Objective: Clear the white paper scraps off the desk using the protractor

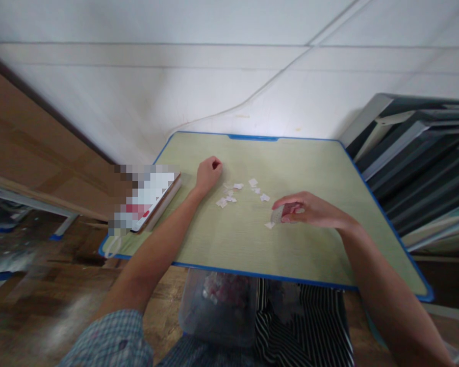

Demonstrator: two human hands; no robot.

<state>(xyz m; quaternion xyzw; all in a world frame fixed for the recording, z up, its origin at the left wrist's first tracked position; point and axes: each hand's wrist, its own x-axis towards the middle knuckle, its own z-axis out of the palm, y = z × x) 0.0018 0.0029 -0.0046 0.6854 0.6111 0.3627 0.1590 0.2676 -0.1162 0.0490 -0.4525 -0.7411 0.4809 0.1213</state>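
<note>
On the table's left half rests my left hand [209, 174], its fingers curled into a loose fist. A dark gap shows inside the curl, and I see no object in it. My right hand [309, 208] is closed around a small grey-and-pink patterned piece [278, 214], held low over the table. Its exact kind is unclear, since the fingers cover part of it. Just under that piece lies a white paper scrap [270, 225]. Several more small white paper scraps [229, 196] are scattered between the two hands, some nearer the middle [253, 182].
The pale green table [306, 163] has a blue edge and stands against a white wall. A boxed item with a white top [156, 191] sits at its left. Folded dark panels [424, 148] lean at the right. Below the front edge is a clear plastic bin [218, 316].
</note>
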